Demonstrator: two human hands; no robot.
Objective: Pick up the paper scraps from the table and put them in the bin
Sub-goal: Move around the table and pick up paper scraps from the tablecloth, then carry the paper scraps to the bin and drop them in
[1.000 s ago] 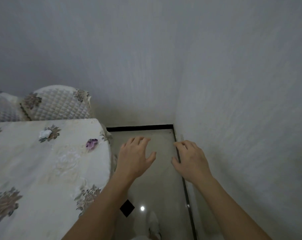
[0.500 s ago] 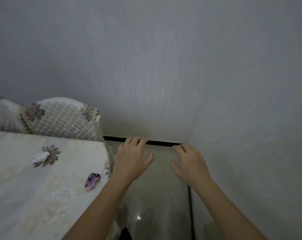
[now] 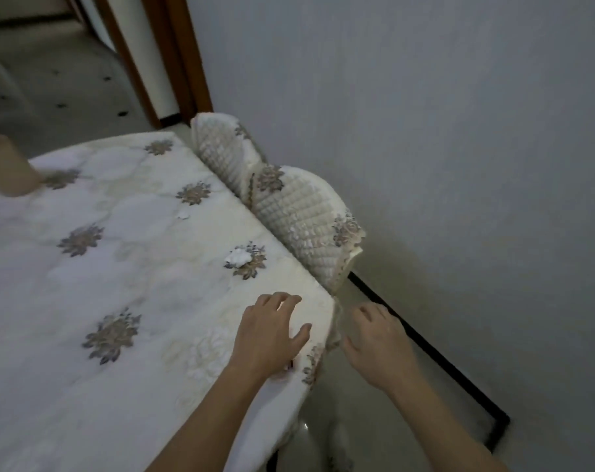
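Over table [image 3: 125, 301] corner: left hand [image 3: 268, 335] now above cloth, right hand [image 3: 377, 345] off edge, fingers spread, empty; view swung left, white scrap [image 3: 237, 256] nearer.

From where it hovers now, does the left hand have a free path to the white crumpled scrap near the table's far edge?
Probably yes. The left hand is open over the tablecloth, and only bare cloth lies between it and the white scrap ahead. It looks like a short forward reach.

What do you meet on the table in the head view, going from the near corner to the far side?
Left hand over the near corner → crumpled white scrap on a flower → smaller white scrap → tan object at the far left, too blurred to name.
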